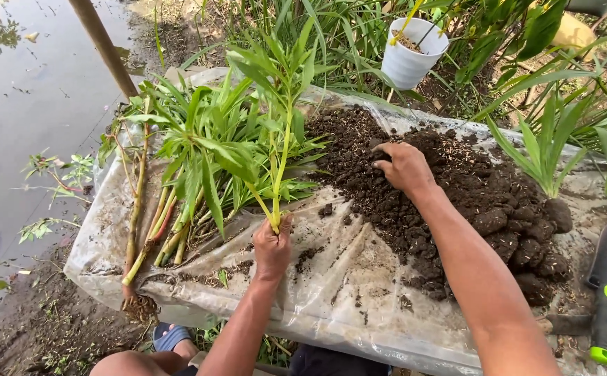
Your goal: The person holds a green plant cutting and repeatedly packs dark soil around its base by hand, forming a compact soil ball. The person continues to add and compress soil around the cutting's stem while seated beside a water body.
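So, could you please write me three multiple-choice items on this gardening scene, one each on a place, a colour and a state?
1. Where does the right hand rest?
A. On the soil pile
B. Inside the pot
C. On the bamboo pole

2. What colour is the plastic pot at the top?
A. Black
B. White
C. Red

3. How does the left hand stand?
A. Flat and open on the sheet
B. Closed around the base of a leafy green cutting, held upright
C. Gripping the green-handled tool

Answers: 1 A, the fingers press into dark soil heaped on the plastic sheet. 2 B, the pot's wall is plain white among the grass. 3 B, the fist wraps the stem's lower end and the leaves rise above it.
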